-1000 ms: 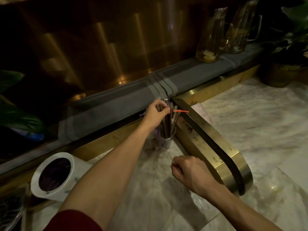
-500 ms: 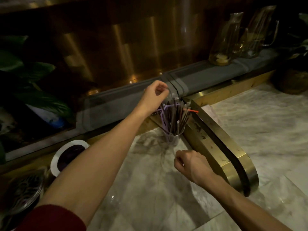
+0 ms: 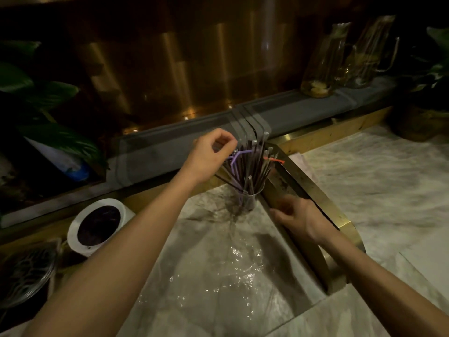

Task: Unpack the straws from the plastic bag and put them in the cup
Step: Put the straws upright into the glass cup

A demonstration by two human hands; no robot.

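A clear glass cup (image 3: 247, 203) stands on the marble counter against a brass rail. It holds several dark straws (image 3: 252, 166), a purple bendy one and one with an orange tip, all fanned outward. My left hand (image 3: 209, 154) hovers at the upper left of the straw tops with its fingertips pinched together; nothing shows between them. My right hand (image 3: 296, 215) is low, just right of the cup's base, blurred, with its fingers curled toward the cup. A crumpled clear plastic bag (image 3: 226, 276) lies on the counter in front of the cup. Whether my right hand grips the bag is unclear.
The brass rail (image 3: 313, 190) runs diagonally along the right of the cup. A white round container (image 3: 97, 224) with dark contents sits at the left, and a glass bowl (image 3: 26, 271) beside it. Glass pitchers (image 3: 323, 62) stand on the grey ledge at the back right. Plants flank both sides.
My left hand rose from gripping the straws in the cup, and the straws have fanned out. My right hand moved up toward the cup's base. The bag now shows on the counter.
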